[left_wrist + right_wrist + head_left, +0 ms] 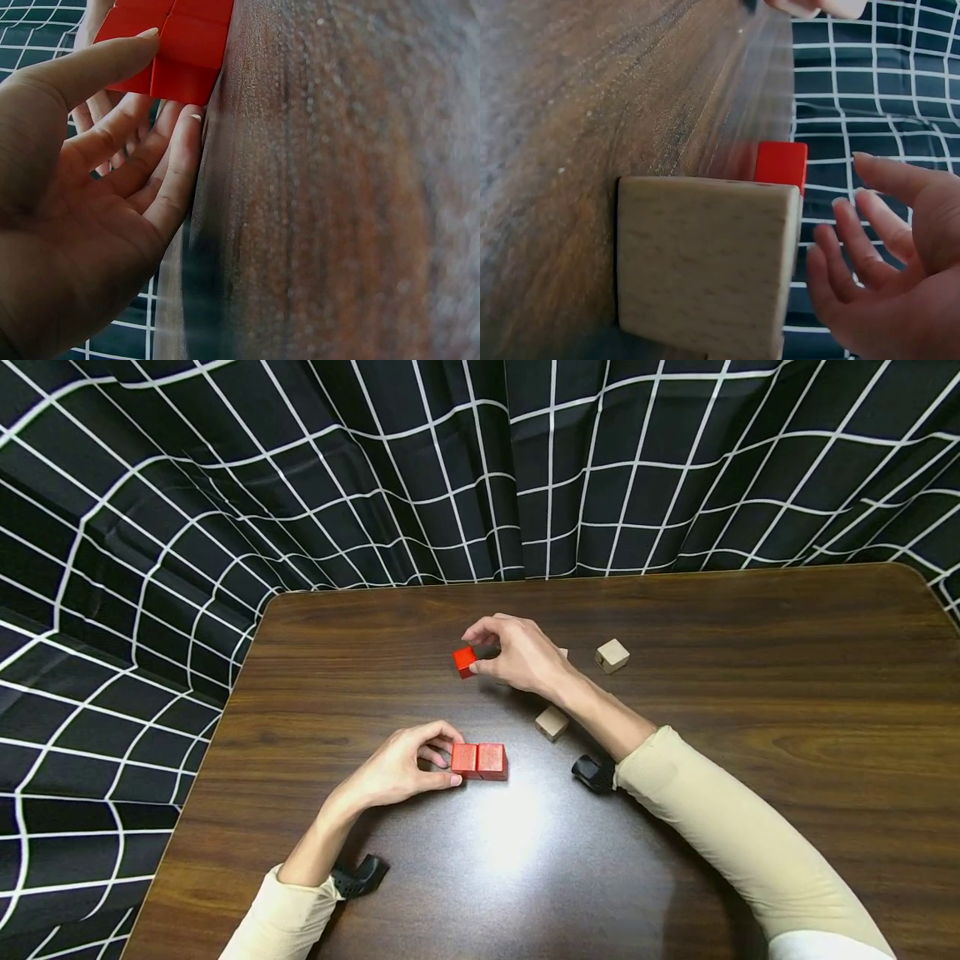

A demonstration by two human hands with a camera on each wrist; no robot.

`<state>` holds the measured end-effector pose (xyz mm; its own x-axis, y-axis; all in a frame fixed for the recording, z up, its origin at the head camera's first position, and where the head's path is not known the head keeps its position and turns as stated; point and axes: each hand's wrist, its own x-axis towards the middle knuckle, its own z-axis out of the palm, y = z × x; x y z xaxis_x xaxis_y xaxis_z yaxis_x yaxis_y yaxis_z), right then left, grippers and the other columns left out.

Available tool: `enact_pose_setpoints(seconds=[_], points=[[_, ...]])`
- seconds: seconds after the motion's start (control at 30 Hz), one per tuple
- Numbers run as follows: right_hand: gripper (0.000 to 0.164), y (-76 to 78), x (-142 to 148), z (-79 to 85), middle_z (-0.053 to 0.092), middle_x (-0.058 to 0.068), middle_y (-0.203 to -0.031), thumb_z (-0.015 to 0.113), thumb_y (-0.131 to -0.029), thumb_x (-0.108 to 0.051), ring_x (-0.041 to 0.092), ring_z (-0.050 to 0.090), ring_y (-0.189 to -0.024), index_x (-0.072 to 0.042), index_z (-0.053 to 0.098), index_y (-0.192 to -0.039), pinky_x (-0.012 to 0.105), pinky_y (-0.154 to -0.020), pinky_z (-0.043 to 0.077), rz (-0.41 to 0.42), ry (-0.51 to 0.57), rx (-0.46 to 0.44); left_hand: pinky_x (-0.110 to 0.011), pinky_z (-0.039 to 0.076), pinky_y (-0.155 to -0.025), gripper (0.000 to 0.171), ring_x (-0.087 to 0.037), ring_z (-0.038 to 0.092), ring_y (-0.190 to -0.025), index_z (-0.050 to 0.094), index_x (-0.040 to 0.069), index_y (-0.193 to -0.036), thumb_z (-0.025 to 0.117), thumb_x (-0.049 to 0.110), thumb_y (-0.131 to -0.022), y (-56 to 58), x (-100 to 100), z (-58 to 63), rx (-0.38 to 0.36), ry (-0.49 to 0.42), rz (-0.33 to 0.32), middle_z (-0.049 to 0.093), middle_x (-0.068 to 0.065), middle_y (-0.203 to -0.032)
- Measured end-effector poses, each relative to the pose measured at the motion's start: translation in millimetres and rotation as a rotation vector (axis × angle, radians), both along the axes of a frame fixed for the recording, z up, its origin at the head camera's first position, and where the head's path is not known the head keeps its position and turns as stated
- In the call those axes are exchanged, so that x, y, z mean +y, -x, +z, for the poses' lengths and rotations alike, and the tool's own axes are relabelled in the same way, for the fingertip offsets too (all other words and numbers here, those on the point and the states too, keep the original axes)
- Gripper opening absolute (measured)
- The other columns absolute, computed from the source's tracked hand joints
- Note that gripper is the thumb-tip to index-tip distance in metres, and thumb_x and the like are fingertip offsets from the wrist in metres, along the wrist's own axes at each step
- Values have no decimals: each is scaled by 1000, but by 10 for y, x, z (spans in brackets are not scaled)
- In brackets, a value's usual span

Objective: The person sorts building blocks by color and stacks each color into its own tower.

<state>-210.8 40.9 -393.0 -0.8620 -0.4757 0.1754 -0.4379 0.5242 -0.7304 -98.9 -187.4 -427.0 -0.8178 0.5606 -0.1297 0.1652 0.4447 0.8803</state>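
Two red cubes (478, 761) stand side by side on the table, and seams between red blocks (196, 45) show in the left wrist view. My left hand (405, 767) pinches the left one between thumb and fingers. Farther back sits a single red cube (464, 662). Over it my right hand (521, 652) hovers with thumb and index finger spread; in the right wrist view these fingers are apart from the red cube (781, 163). A plain wooden block (705, 259) fills the foreground there and covers part of that cube.
On the dark wooden table (750, 677), one pale wooden block (612, 656) lies right of my right hand and another wooden block (552, 723) below my right wrist. A third wooden piece (563, 652) is mostly hidden behind that hand. A black grid-patterned curtain (450, 468) surrounds the table.
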Motion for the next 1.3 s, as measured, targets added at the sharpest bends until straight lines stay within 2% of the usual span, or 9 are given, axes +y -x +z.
enact_pose_setpoints(seconds=[0.13, 0.3, 0.6, 0.8, 1.3], points=[[37, 50, -20, -41, 70, 6, -110, 81, -79, -10, 22, 65, -104, -8, 71, -114, 36, -93, 50, 0, -24, 0, -32, 58, -83, 37, -16, 68, -89, 65, 14, -110, 84, 10, -79, -1, 9, 0, 4, 7, 4, 67, -4, -104], [39, 96, -46, -76, 71, 5, -109, 84, -79, -15, 19, 65, -104, -9, 71, -115, 33, -94, 49, 4, -78, -44, -32, 58, -83, 37, -15, 67, -88, 64, 13, -111, 84, 10, -80, -3, 21, 3, 1, 1, 2, 66, -4, -104], [37, 134, -86, -139, 72, 4, -99, 84, -78, -19, 17, 64, -95, -10, 73, -111, 33, -87, 51, -4, -140, -114, -31, 58, -81, 37, -15, 68, -85, 65, 14, -109, 84, 9, -79, -9, 14, 7, 1, 9, 12, 67, -3, -102], [30, 146, -100, -167, 71, 4, -96, 83, -80, -16, 16, 64, -92, -10, 73, -107, 31, -84, 51, -15, -139, -134, -31, 58, -81, 37, -15, 67, -86, 64, 13, -109, 84, 7, -79, 0, 27, 3, -6, 1, 6, 66, -3, -102], [27, 127, -116, -167, 72, 2, -91, 84, -80, -22, 15, 64, -85, -12, 74, -102, 30, -79, 51, -59, -179, -77, -30, 58, -80, 37, -15, 67, -85, 64, 13, -109, 84, 8, -79, 8, 30, 8, -8, 6, 0, 66, -4, -102]])
